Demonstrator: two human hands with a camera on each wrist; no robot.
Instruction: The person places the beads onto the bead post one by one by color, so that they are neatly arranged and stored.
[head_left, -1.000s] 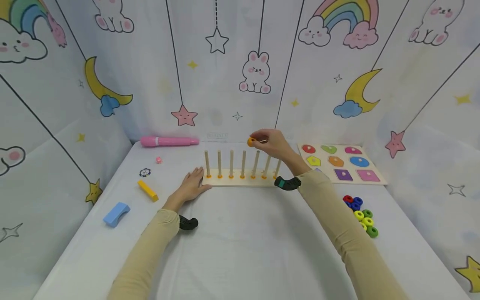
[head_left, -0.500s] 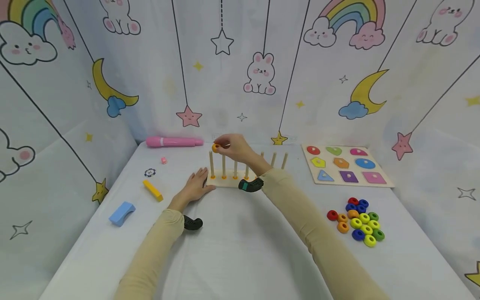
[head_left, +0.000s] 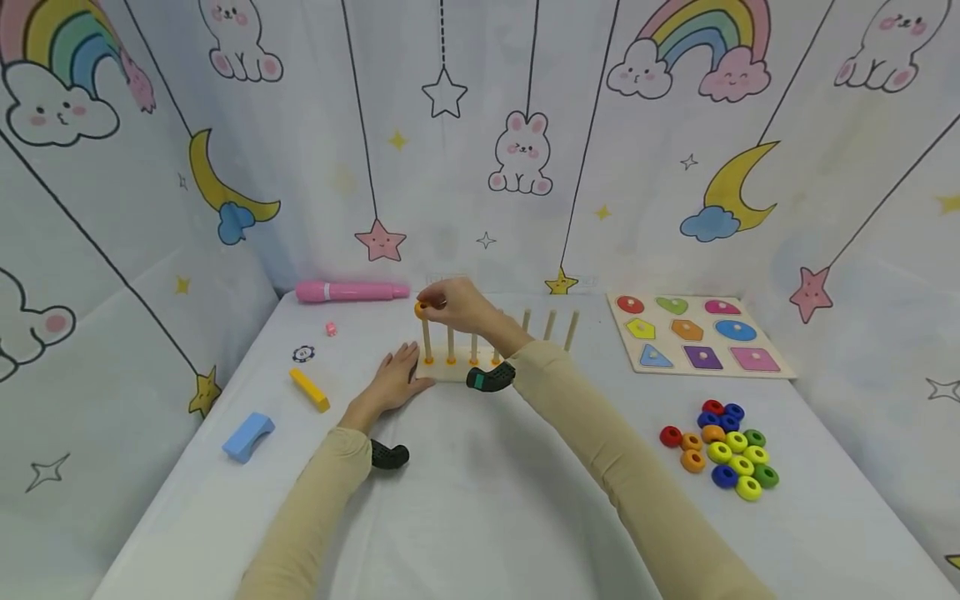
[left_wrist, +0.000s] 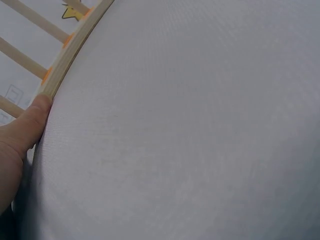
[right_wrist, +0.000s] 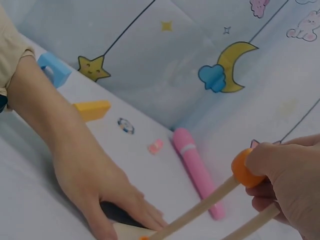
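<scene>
A wooden peg board (head_left: pixel 450 372) with a row of upright pegs (head_left: pixel 550 323) stands at the middle back of the white table (head_left: pixel 487 500). My right hand (head_left: pixel 453 302) pinches an orange ring (head_left: pixel 421 309) at the top of the leftmost peg (head_left: pixel 426 340); in the right wrist view the orange ring (right_wrist: pixel 243 169) sits on that peg's tip (right_wrist: pixel 200 207). My left hand (head_left: pixel 393 379) lies flat on the table with its fingers against the board's left end; the left wrist view shows a fingertip (left_wrist: pixel 35 115) touching the board's corner (left_wrist: pixel 62 65).
A heap of several coloured rings (head_left: pixel 722 454) lies at the right. A shape puzzle board (head_left: pixel 693 333) sits at the back right. On the left are a pink marker (head_left: pixel 351 291), a yellow block (head_left: pixel 310 389), a blue arch block (head_left: pixel 247 436), a small disc (head_left: pixel 302 354) and a pink bit (head_left: pixel 331 329).
My right hand carried the orange ring leftward along the peg row, from above the middle pegs to the top of the leftmost peg. The left hand stayed by the board.
</scene>
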